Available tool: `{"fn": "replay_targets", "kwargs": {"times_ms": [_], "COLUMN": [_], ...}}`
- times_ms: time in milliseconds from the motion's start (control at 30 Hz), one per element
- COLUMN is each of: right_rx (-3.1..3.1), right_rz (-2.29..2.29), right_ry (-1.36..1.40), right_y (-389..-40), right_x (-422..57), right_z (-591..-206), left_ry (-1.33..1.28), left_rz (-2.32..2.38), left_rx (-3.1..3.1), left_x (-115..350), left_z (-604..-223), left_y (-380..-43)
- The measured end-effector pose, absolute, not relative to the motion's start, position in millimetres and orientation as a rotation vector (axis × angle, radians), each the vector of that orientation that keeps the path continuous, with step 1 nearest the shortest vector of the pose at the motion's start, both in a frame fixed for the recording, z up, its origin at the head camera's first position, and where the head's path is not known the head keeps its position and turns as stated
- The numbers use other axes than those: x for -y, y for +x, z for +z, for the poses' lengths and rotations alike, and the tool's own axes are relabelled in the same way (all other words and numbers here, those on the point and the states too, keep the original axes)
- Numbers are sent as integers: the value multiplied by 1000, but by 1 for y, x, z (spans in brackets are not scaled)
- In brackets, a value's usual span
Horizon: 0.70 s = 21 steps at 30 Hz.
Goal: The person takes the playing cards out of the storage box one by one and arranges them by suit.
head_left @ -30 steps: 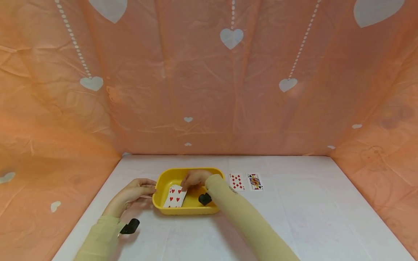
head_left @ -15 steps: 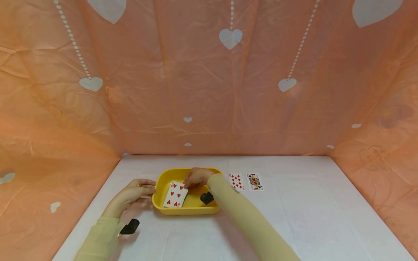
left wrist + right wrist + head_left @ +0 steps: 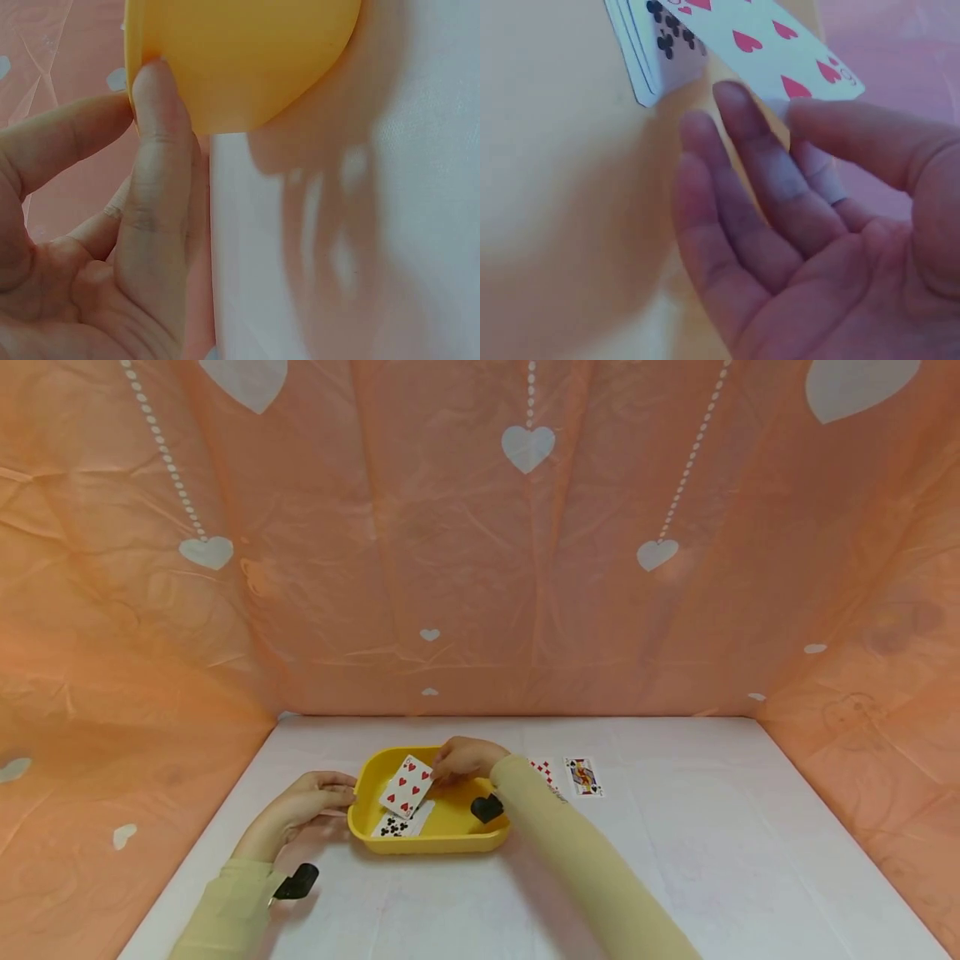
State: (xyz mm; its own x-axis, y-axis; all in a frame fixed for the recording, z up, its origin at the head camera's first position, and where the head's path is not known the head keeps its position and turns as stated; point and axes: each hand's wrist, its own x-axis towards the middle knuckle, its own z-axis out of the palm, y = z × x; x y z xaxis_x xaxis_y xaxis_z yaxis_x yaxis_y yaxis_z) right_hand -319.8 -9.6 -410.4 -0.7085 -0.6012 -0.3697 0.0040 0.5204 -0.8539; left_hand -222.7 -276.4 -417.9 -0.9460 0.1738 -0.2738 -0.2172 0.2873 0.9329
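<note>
Taking one card from the yellow tray seems the step in hand: the right hand pinches the six of hearts above the card pile inside, near left; the left hand apparently pinches the left rim. The next move calls for clearing the walls.

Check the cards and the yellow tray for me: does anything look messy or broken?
Nothing looks spilled or broken. The heart card tilts, but that fits, because the right hand pinches it. The pile of cards in the yellow tray looks a bit messy: its edges don't line up.
</note>
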Motion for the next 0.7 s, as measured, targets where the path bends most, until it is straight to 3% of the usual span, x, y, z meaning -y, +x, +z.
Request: {"fn": "replay_targets", "kwargs": {"times_ms": [700], "right_rx": [-1915], "right_rz": [-1608], "right_ry": [-377], "right_y": [-332], "right_x": [-57], "right_z": [-375], "left_ry": [-38], "left_rz": [1665], "left_rx": [-2300], "left_x": [273], "left_z": [-416], "left_y": [-221]}}
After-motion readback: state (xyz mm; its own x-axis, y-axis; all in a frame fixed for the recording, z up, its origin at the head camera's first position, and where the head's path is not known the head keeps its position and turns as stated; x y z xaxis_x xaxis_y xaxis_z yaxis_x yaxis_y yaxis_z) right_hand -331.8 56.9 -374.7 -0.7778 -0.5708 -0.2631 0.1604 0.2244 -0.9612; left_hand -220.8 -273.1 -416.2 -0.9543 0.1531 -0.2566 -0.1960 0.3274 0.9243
